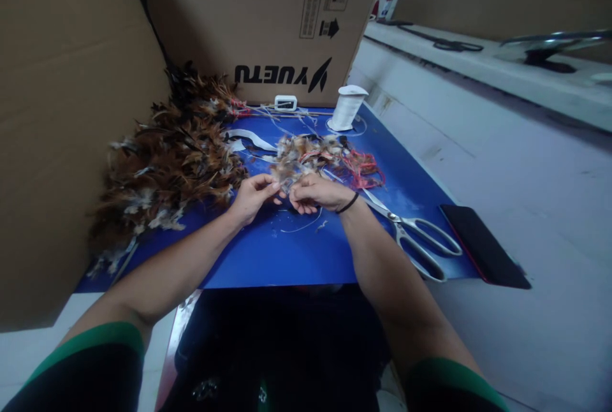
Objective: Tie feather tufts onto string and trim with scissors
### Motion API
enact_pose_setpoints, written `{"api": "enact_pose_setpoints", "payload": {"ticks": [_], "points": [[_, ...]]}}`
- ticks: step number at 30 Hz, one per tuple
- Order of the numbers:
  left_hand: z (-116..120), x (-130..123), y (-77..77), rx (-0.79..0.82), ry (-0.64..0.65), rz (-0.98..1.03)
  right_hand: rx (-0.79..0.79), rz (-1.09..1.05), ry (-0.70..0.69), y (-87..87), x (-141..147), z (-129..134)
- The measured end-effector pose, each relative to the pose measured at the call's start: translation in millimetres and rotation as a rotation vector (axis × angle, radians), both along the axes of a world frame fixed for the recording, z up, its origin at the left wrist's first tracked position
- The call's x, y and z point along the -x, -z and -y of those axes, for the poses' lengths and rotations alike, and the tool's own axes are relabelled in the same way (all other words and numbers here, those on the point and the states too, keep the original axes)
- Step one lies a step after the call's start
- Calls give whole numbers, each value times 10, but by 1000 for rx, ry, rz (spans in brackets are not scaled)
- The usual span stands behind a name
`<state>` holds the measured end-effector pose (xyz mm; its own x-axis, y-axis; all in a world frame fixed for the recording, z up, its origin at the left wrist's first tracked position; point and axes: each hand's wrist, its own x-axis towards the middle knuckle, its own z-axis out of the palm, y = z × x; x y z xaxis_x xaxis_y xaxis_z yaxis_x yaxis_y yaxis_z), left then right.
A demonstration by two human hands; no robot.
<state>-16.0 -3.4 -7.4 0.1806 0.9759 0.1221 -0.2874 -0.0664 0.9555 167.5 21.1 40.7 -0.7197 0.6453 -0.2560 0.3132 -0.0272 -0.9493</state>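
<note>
My left hand [258, 196] and my right hand [318, 192] are close together over the blue table, each with fingers pinched. What lies between the fingertips is too small to make out; thin pale strands show near them. Just beyond both hands rests a bundle of light brown and white feathers [306, 152], with pink-red string [364, 168] at its right end. A large pile of dark brown feathers [167, 157] spreads to the left. Silver scissors [399, 219] lie partly open beside my right forearm, near a white strip.
The blue table [268, 265] holds a white spool [349, 108], a small white device [285, 103] and thin sticks at the back. A dark phone [485, 246] lies at the right edge. Cardboard boxes [268, 16] stand behind and at left.
</note>
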Motion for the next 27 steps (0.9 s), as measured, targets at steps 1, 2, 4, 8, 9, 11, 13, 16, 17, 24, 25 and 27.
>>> {"api": "enact_pose_setpoints", "payload": {"ticks": [1, 2, 4, 8, 9, 11, 13, 16, 17, 24, 25, 27], "points": [[0, 0, 5, 5, 3, -2, 1, 8, -3, -4, 4, 5], [1, 0, 7, 12, 3, -2, 0, 18, -7, -7, 7, 10], [2, -3, 5, 37, -5, 7, -5, 30, -7, -10, 13, 16], [1, -12, -29, 120, -42, 74, -17, -14, 56, 4, 14, 1], [-2, -13, -40, 148, -45, 98, -16, -42, 94, 12, 15, -8], [-12, -10, -61, 211, -53, 141, -50, -103, 184, 35, 25, -25], [-26, -4, -75, 282, -78, 170, -173, -144, 267, 66, 48, -35], [-46, 4, -81, 362, -117, 208, -437, -177, 311, 117, 103, -29], [-49, 6, -80, 378, -121, 220, -509, -182, 307, 131, 121, -24], [-35, -4, -78, 404, -92, 242, -913, -203, 238, 161, 134, -35], [-32, -6, -81, 402, -84, 235, -941, -205, 230, 161, 130, -40], [-26, -7, -87, 399, -80, 215, -967, -187, 235, 161, 127, -41]]}}
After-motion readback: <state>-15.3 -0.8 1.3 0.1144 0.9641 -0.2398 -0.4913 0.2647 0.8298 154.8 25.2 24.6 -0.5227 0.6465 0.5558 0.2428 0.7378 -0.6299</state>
